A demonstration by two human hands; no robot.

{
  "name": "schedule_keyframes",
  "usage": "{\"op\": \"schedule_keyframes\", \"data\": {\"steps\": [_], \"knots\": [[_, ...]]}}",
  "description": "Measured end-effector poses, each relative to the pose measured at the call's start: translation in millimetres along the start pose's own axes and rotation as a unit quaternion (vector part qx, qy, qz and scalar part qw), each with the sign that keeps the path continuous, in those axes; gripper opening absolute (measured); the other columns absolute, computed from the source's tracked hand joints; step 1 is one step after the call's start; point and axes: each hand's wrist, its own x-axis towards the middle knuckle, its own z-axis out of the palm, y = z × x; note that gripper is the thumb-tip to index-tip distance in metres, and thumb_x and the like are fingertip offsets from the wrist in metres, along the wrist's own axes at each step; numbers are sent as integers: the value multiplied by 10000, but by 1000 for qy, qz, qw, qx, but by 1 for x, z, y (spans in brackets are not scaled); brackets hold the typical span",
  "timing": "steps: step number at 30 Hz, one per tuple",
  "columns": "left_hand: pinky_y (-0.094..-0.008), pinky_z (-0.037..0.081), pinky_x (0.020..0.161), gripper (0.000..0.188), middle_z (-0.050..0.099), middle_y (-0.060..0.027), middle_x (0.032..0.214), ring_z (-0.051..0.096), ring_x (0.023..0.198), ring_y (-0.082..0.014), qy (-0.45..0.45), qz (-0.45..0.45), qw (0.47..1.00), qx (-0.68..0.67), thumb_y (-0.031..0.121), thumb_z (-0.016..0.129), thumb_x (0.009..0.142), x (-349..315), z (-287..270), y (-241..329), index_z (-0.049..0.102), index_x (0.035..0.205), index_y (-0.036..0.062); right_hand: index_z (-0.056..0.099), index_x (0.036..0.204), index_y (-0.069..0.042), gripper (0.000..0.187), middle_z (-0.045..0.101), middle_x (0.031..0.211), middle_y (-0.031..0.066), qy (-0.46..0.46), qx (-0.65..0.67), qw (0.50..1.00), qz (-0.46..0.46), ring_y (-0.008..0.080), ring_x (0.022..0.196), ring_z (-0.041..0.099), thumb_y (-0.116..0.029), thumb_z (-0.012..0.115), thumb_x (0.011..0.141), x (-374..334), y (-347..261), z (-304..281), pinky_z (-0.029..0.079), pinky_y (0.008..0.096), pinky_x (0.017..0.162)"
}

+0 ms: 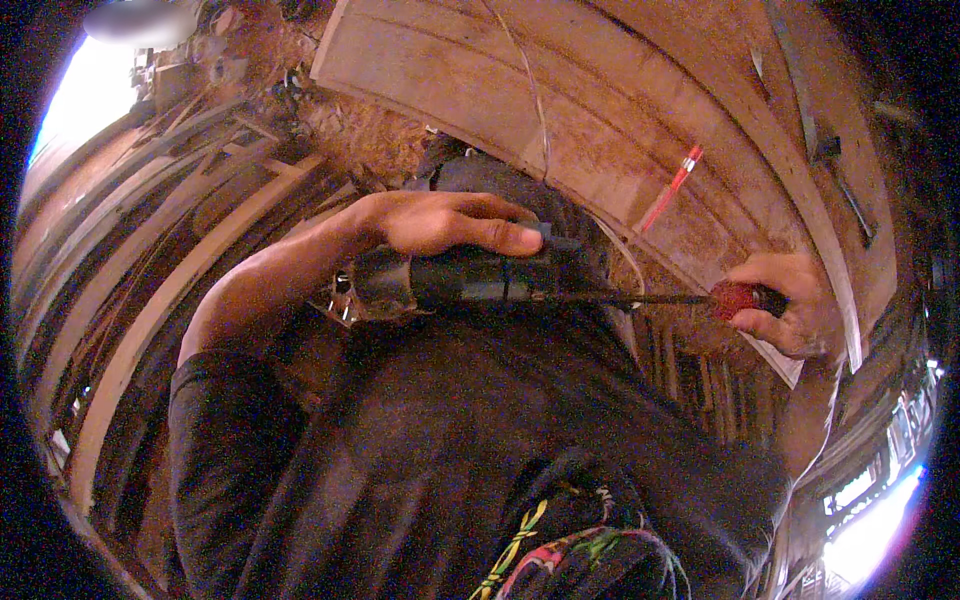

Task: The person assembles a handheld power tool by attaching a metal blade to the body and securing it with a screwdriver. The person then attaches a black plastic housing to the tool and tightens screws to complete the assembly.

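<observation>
My left hand (455, 225) is wrapped over a dark, cylindrical power tool (455, 277), held sideways in front of my dark shirt. A pale, shiny part (385, 283) shows at the tool's left end; its exact kind is hard to make out. In my right hand (795, 300) is a screwdriver (738, 299) with a red and black handle, closed between thumb and fingers. Its long thin shaft points left, and the tip reaches the side of the tool. Whether the tip sits in a screw is too dark to see.
Beyond my hands lies a broad wooden board (450, 60), with a red pen (670, 190) on it and a thin pale cord (530, 80) across it. A dark-handled tool (852, 205) rests at the far right. Long timber strips (190, 270) are stacked at the left.
</observation>
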Motion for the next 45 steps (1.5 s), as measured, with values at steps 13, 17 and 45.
{"op": "schedule_keyframes", "data": {"steps": [13, 17, 45], "knots": [[-398, 318, 1180, 929, 493, -143, 1504, 446, 1391, -261, -73, -55, 983, -161, 393, 776, 848, -23, -44, -2, 331, 1550, -21, 599, 1263, -63, 449, 628, 887, 6, 321, 118, 931, 126, 131, 782, 616, -329, 724, 923, 6, 90, -7, 506, 290, 707], [-408, 329, 1175, 924, 531, -156, 1465, 475, 1368, -281, -44, -43, 978, -201, 338, 826, 822, -37, -48, -23, 359, 1527, -36, 610, 1197, -61, 336, 659, 918, 28, 393, 153, 902, 89, 122, 808, 646, -246, 713, 936, 100, 190, 29, 515, 312, 672], [-443, 464, 1019, 1020, 611, -298, 1223, 590, 1185, -409, 243, -38, 957, 156, 687, 772, 750, -68, 46, -3, 457, 1303, -109, 688, 1065, -91, 241, 697, 1076, 122, 362, -287, 844, 271, 353, 1012, 685, -288, 691, 927, 246, 152, 40, 545, 475, 870]]}}
